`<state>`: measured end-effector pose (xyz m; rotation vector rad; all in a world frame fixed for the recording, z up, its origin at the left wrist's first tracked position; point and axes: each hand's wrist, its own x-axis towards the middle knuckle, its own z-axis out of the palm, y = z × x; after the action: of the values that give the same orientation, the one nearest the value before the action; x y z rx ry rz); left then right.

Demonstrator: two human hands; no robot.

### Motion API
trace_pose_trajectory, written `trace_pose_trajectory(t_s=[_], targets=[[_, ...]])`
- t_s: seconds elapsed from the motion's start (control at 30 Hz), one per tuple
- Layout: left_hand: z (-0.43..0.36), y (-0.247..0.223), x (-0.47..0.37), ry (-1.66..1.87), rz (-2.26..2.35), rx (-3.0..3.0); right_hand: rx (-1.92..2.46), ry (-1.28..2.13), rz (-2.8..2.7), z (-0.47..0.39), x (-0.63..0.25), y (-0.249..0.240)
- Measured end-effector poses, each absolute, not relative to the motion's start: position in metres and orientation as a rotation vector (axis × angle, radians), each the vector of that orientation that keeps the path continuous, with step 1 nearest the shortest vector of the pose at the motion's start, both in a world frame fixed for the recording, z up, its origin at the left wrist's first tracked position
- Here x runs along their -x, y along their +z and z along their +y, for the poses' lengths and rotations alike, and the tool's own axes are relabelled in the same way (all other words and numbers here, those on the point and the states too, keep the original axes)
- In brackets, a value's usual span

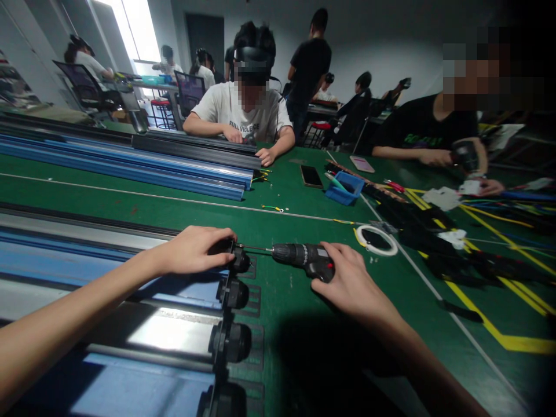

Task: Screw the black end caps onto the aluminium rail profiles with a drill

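My right hand (350, 284) grips a black cordless drill (304, 258) lying sideways, its long bit pointing left into a black end cap (240, 259). My left hand (195, 249) presses on top of that end cap at the end of a blue and silver metal rail (130, 272). Below it, more black round end caps (234, 292) sit in a row along the ends of the near rails (165, 333). All of this rests on the green table (286, 301).
Long blue and black rails (130, 165) lie across the far left. A phone (311, 176), a blue bin (346, 188), a white ring of tape (376, 240) and black cable bundles (434, 231) lie to the right. Other people sit across the table.
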<state>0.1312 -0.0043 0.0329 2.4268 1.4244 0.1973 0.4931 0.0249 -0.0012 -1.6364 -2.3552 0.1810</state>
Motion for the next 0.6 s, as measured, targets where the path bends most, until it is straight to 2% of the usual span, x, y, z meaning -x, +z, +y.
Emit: trace_pose_trajectory(t_s=[0.6], targets=[[-0.0045, 0.0309, -0.1306, 0.191, 1.462, -2.417, 1.663, 0.144, -2.345, 0.0252, -0.4956, -0.0045]])
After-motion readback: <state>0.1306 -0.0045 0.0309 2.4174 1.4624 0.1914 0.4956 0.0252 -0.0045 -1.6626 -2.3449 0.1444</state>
